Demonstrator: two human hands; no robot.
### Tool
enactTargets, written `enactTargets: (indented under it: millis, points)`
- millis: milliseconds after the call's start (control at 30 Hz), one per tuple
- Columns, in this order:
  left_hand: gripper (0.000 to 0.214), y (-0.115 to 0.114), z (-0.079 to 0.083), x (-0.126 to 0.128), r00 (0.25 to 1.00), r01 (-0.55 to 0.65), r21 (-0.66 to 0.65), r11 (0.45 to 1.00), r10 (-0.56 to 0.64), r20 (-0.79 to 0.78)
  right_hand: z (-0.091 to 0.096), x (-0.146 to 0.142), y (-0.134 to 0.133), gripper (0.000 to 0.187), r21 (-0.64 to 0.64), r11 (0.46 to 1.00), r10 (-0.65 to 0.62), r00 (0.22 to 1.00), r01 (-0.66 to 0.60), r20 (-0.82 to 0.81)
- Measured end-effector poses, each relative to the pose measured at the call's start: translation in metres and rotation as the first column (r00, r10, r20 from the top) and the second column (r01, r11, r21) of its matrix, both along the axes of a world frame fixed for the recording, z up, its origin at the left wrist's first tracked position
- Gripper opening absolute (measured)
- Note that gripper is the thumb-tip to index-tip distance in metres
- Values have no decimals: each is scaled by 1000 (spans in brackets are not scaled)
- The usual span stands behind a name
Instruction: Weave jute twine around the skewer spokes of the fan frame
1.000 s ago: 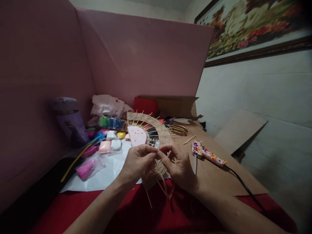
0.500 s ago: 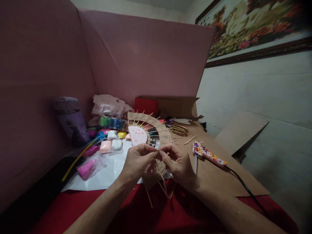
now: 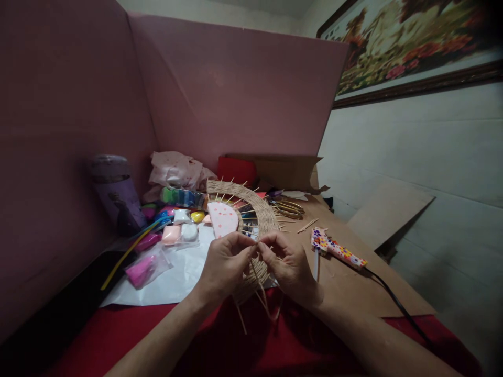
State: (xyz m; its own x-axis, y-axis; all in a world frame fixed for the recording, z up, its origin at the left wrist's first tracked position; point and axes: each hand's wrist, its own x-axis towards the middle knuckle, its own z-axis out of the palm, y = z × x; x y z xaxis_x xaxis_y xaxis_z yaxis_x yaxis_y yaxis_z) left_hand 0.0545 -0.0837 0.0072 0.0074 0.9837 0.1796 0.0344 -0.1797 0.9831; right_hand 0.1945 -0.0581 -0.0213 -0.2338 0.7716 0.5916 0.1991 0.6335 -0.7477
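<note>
A round woven piece of tan twine [image 3: 262, 212] with thin wooden sticks poking out of its rim lies in front of me, a pink spotted half-disc [image 3: 222, 218] at its middle. My left hand [image 3: 225, 262] and my right hand [image 3: 288, 264] meet over its near edge, fingertips pinched together on a strand of twine [image 3: 259, 283] that hangs down toward me. Both hands are closed. The near part of the weave is hidden under them.
A patterned glue gun [image 3: 334, 248] with a black cord lies to the right on brown cardboard [image 3: 353, 285]. Bags of coloured clay [image 3: 168, 230], a purple bottle [image 3: 116, 196] and white paper sit to the left. A pink board stands behind. Red cloth [image 3: 243, 345] covers the near edge.
My hands have stayed over the near edge of the weave, fingers shifting slightly on the twine. The view has barely drifted.
</note>
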Motion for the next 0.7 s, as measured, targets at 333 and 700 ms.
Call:
enactTargets:
  millis: [333, 700]
  points:
    - [27, 6, -3, -6, 985, 144, -111, 983, -131, 116, 2, 1, 0, 12, 151, 989, -30, 989, 8, 147]
    - [20, 5, -1, -11, 853, 455, -207, 866, -356, 381, 5, 8, 15, 9, 30, 978, -208, 978, 207, 7]
